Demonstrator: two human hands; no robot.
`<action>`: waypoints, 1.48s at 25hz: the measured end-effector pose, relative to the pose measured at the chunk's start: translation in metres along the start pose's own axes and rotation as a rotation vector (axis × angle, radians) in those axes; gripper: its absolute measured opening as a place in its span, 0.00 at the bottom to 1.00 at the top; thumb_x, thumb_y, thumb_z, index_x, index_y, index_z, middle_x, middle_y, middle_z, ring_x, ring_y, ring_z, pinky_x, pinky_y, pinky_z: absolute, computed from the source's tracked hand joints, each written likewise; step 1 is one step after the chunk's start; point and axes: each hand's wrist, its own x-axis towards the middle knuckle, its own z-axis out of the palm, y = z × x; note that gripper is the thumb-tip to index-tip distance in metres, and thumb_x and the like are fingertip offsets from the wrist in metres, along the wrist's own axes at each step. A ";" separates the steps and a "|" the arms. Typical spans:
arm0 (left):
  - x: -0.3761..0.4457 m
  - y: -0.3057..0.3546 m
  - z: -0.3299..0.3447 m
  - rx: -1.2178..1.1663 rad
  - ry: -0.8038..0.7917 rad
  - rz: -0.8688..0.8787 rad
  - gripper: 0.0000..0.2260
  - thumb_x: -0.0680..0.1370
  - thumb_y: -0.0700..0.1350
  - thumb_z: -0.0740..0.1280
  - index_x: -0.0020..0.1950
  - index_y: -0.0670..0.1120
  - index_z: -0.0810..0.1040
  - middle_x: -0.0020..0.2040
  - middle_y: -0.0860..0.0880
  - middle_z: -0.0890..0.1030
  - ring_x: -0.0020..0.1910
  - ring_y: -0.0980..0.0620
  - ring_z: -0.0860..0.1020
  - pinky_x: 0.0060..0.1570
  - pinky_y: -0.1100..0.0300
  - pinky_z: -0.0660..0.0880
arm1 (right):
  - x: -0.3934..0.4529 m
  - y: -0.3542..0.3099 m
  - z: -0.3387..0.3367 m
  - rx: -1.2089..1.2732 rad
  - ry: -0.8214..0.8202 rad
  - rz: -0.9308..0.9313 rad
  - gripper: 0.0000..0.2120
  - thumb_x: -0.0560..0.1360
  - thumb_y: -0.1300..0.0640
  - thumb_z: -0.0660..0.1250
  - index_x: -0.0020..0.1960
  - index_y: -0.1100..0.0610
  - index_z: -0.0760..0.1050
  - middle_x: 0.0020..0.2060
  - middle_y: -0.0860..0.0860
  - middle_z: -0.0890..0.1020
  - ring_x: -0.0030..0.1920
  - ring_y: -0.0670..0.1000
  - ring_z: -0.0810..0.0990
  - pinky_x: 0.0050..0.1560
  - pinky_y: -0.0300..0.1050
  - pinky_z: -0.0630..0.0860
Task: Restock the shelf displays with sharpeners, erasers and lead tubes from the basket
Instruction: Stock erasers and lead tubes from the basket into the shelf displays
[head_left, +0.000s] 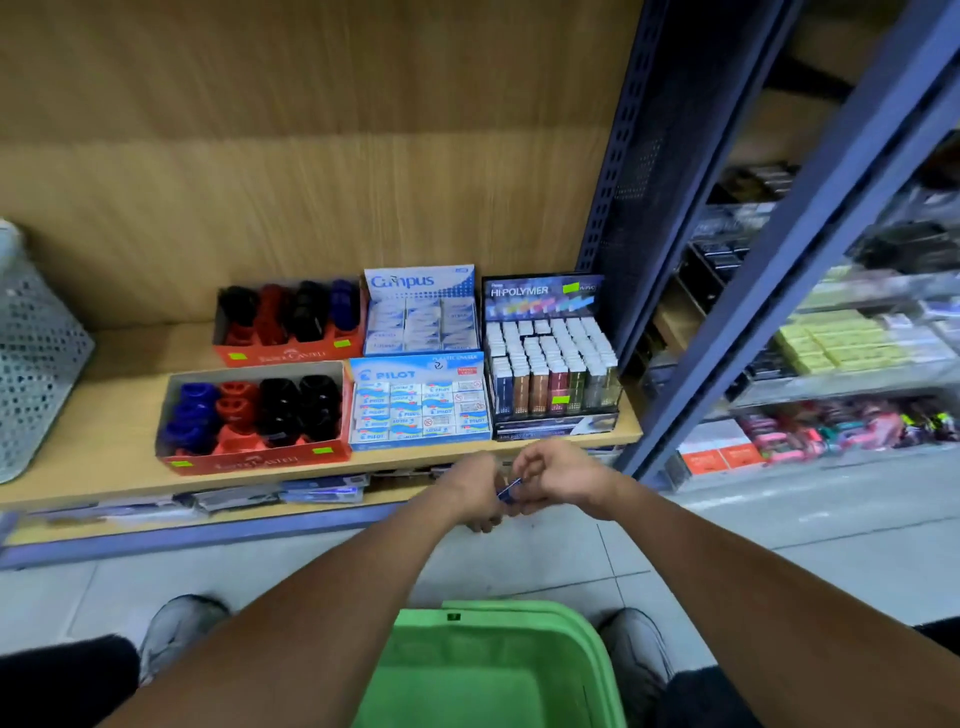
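The head view looks down on a wooden shelf (119, 467) carrying five display boxes in two rows. At the front left, a red sharpener tray (254, 418) holds blue, red and black sharpeners; a second red tray (291, 322) behind it holds black, red and blue ones. Just beside the front tray stands the Pilot eraser box (420, 402), packed with white-and-blue erasers, and behind that the Campus eraser box (421, 312), also full. At the right end sits the Hi-Polymer lead display (553, 358), its slots lined with upright lead tubes in several colours. A perforated grey bin (31, 358) stands well apart at the shelf's left edge.

The shelf's front lip runs just above both hands; a blue metal upright (779, 260) borders the unit on the right, with pale floor tiles open below. A green basket (493, 670) sits between the person's shoes at the bottom — I cannot tell what is in it.

Both forearms stretch forward and meet below the lead display. The left hand (475, 491) and right hand (558, 480) are curled toward each other, pinching a small blue lead tube (509, 489) between them — held tilted, short of the shelf edge.
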 end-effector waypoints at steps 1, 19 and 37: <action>-0.010 0.003 -0.009 -0.006 0.045 0.005 0.08 0.74 0.36 0.70 0.36 0.43 0.77 0.33 0.44 0.79 0.29 0.51 0.76 0.29 0.62 0.73 | -0.005 -0.009 -0.003 -0.060 0.016 -0.037 0.11 0.70 0.75 0.71 0.43 0.61 0.76 0.33 0.56 0.81 0.33 0.50 0.81 0.37 0.40 0.79; -0.019 0.049 -0.117 0.341 0.414 0.281 0.28 0.76 0.33 0.61 0.76 0.44 0.66 0.77 0.47 0.65 0.74 0.45 0.66 0.70 0.56 0.65 | 0.004 -0.126 -0.087 -0.189 0.616 -0.304 0.07 0.79 0.65 0.67 0.55 0.60 0.81 0.41 0.55 0.83 0.35 0.52 0.84 0.43 0.45 0.84; 0.015 0.031 -0.113 -0.166 0.463 0.236 0.18 0.75 0.28 0.62 0.61 0.40 0.80 0.51 0.45 0.83 0.52 0.48 0.81 0.57 0.54 0.79 | 0.006 -0.117 -0.061 -0.617 0.429 -0.418 0.05 0.74 0.62 0.75 0.49 0.57 0.84 0.40 0.51 0.84 0.41 0.48 0.83 0.47 0.38 0.79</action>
